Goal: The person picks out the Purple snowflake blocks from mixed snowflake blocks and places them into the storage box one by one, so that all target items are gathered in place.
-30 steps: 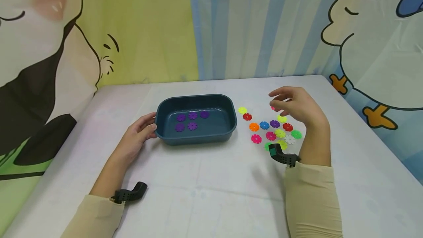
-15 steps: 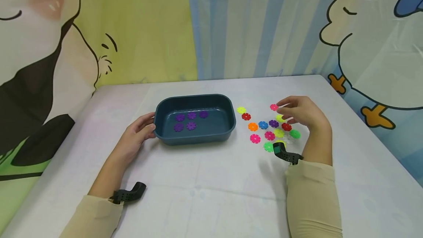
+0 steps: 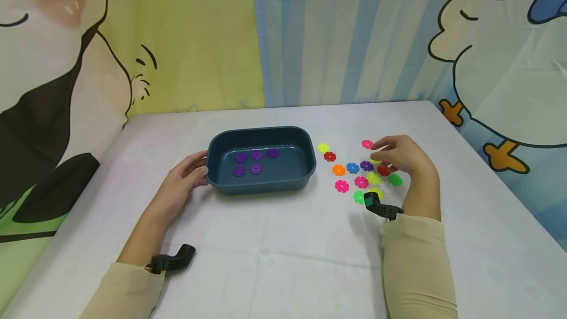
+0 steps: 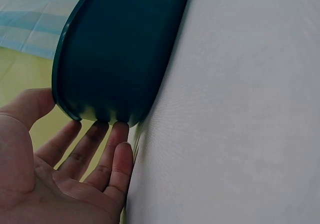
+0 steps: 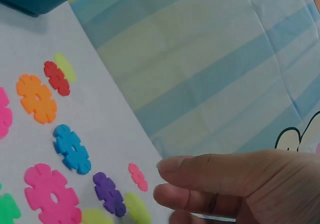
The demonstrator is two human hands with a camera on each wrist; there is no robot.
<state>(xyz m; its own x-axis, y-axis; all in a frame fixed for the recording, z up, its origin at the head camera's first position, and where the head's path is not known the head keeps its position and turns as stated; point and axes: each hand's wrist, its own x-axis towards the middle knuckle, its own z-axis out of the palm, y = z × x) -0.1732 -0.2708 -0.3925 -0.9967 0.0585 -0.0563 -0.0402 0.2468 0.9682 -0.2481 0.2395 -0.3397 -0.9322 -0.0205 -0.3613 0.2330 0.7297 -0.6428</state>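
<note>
A dark teal rectangular tub [image 3: 261, 188] stands on the table with several purple flower-shaped plastic discs [image 3: 256, 169] inside. At its left end my left hand [image 3: 181, 186] touches the wall; in the left wrist view the fingertips [image 4: 120, 129] lie against the end wall and the thumb is at the rim. My right hand [image 3: 405, 154] hovers over the right side of a loose group of coloured discs, fingers loosely bent, nothing visible between them. Near its fingertips are a pink disc [image 3: 367, 144] and a red disc [image 3: 384, 170]; a yellow one is partly hidden below the hand.
Left of the right hand lie a purple disc [image 3: 366, 166], a blue disc [image 3: 353, 168], an orange disc [image 3: 338, 170] and several others in pink, green, yellow and white. Printed cartoon curtains [image 3: 310, 38] hang behind the white table [image 3: 266, 270].
My right hand has come down and slightly right, closer over the discs, uncovering the far pink one. The left hand and the tub have stayed put.
</note>
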